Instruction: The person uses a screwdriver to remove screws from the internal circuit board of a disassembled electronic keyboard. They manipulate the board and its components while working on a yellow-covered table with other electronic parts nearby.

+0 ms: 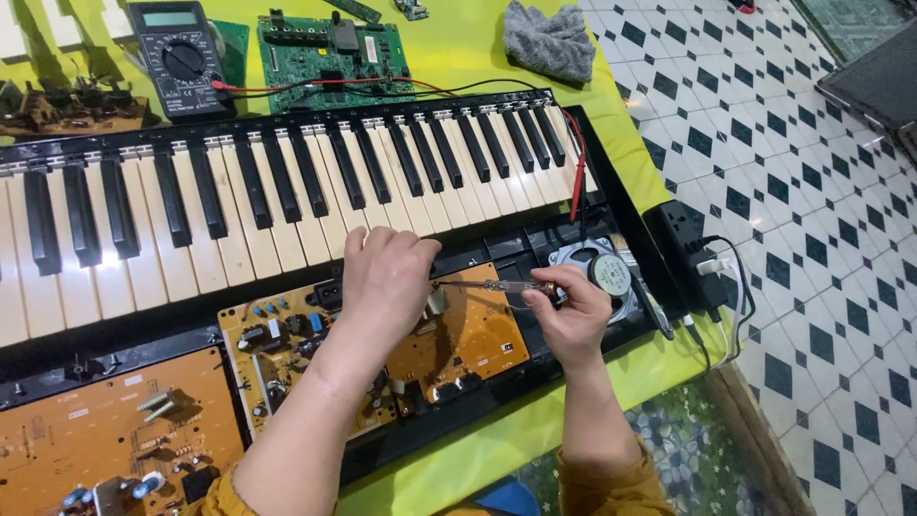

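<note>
At the upper left of the frame a multimeter (180,57) lies on the yellow tabletop (458,43), above the keyboard (287,191). Lower centre, the left hand (387,277) rests curled, fingers closed, on the orange circuit board (478,339), seemingly steadying it. Just right, the right hand (571,315) pinches a screwdriver (497,286), fingers shut on its handle, tip pointing left under the left hand. The step looks like working a screw; it calls for a steady, aligned tip. A speaker (604,272) sits at right.
</note>
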